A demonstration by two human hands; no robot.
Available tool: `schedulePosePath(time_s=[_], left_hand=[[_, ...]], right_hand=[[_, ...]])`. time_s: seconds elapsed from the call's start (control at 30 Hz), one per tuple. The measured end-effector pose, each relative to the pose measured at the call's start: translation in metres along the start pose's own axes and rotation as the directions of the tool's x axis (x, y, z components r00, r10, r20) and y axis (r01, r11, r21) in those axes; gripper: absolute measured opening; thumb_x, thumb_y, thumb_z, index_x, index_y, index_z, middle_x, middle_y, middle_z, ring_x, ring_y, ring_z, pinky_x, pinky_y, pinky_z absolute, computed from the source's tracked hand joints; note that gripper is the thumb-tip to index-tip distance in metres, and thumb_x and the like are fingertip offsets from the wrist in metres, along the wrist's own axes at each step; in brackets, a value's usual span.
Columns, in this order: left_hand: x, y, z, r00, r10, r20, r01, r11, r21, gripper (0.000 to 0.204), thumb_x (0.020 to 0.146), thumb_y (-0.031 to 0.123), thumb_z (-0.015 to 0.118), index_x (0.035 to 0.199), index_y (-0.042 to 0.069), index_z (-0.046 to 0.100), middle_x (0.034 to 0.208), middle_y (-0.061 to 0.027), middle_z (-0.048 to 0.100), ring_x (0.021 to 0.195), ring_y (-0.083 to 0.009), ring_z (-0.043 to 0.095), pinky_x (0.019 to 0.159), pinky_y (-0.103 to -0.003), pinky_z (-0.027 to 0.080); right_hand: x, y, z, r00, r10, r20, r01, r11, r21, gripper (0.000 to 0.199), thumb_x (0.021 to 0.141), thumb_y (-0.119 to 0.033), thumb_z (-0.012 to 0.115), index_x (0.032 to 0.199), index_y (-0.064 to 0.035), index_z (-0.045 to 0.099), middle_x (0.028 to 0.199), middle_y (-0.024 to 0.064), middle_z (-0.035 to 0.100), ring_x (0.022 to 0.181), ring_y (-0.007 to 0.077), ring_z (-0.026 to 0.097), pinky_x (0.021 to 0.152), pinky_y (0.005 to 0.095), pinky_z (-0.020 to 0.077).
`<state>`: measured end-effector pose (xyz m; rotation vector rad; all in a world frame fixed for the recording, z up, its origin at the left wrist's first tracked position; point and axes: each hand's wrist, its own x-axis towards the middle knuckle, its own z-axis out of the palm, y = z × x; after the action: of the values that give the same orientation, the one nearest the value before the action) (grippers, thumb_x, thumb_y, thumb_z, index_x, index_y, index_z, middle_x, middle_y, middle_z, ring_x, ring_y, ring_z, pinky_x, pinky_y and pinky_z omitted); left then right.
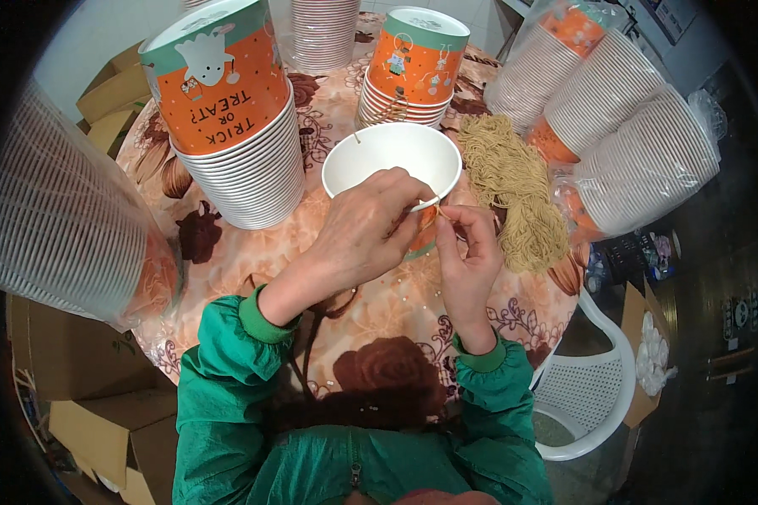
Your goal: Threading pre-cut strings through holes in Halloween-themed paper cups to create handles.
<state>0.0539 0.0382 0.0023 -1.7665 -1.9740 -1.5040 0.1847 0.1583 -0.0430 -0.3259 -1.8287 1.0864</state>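
Both our hands were on the cup [393,160] at the table's [253,252] middle.

Our left hand [364,231] curled over the near rim, fingers closed on the cup's edge, while our right hand [467,252] pinched a thin tan string [440,210] between thumb and fingertip just beside that rim. The cup stood upright, white inside, orange outside. A heap of tan strings [514,189] lay just right of it, and stacked cups [236,126] rose behind, left and right.

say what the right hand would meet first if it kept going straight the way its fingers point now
The right hand points up and away from the body. It would probably first reach the rim of the white paper cup that the left hand grips; depth is hard to judge.
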Motion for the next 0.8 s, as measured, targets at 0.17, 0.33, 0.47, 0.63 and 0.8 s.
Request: schedulePosePath(time_s=[0.17, 0.33, 0.47, 0.63, 0.8], left_hand=[[-0.001, 0.0, 0.001, 1.0, -0.008, -0.002, 0.008, 1.0, 0.016, 0.023, 0.087, 0.003, 0.069, 0.109, 0.002, 0.064, 0.093, -0.0139, 0.065, 0.09, -0.0366, 0.067, 0.071, -0.046, 0.054], [-0.001, 0.001, -0.002, 1.0, 0.019, -0.011, -0.02, 1.0, -0.017, 0.024, 0.087, 0.002, 0.069, 0.11, 0.002, 0.064, 0.094, -0.0143, 0.065, 0.089, -0.0369, 0.067, 0.07, -0.047, 0.054], [-0.001, 0.005, 0.003, 0.999, 0.043, -0.031, -0.043, 0.999, -0.003, 0.024, 0.087, 0.003, 0.07, 0.111, 0.003, 0.066, 0.097, -0.014, 0.064, 0.089, -0.0366, 0.066, 0.07, -0.047, 0.054], [0.0, 0.008, -0.001, 0.977, 0.211, 0.013, -0.209, 0.955, 0.211, 0.04, 0.081, 0.007, 0.074, 0.121, 0.011, 0.07, 0.089, -0.0085, 0.057, 0.08, -0.0267, 0.063, 0.065, -0.041, 0.051], [0.002, 0.011, 0.0, 0.947, 0.311, 0.082, -0.319, 0.875, 0.364, 0.05, 0.077, 0.018, 0.079, 0.126, 0.014, 0.072, 0.09, -0.0063, 0.054, 0.082, -0.0257, 0.06, 0.065, -0.04, 0.049]], right_hand=[[-0.002, -0.002, -0.004, 1.0, 0.008, 0.015, -0.008, 1.0, 0.001, 0.011, 0.092, 0.005, 0.071, 0.102, 0.0008, 0.069, 0.099, 0.0054, 0.061, 0.087, 0.0137, 0.059, 0.078, 0.0264, 0.0486], [0.003, -0.007, -0.007, 0.999, -0.028, 0.022, 0.03, 0.997, -0.075, 0.011, 0.091, 0.006, 0.071, 0.101, 0.0004, 0.069, 0.099, 0.0064, 0.062, 0.088, 0.0147, 0.06, 0.077, 0.0268, 0.049], [0.003, -0.007, -0.01, 0.997, -0.075, 0.03, 0.078, 0.992, -0.102, 0.012, 0.09, 0.006, 0.07, 0.101, 0.0008, 0.069, 0.098, 0.0074, 0.062, 0.089, 0.0166, 0.061, 0.077, 0.0277, 0.0496], [0.001, -0.01, -0.01, 0.997, -0.074, 0.034, 0.077, 0.992, -0.103, 0.013, 0.089, 0.008, 0.068, 0.1, 0.0018, 0.066, 0.099, 0.0093, 0.061, 0.089, 0.0194, 0.061, 0.079, 0.03, 0.0502], [-0.001, -0.01, -0.011, 0.995, -0.092, 0.035, 0.096, 0.987, -0.127, 0.013, 0.088, 0.009, 0.068, 0.099, 0.003, 0.064, 0.1, 0.0108, 0.061, 0.09, 0.0216, 0.062, 0.079, 0.0314, 0.0504]])
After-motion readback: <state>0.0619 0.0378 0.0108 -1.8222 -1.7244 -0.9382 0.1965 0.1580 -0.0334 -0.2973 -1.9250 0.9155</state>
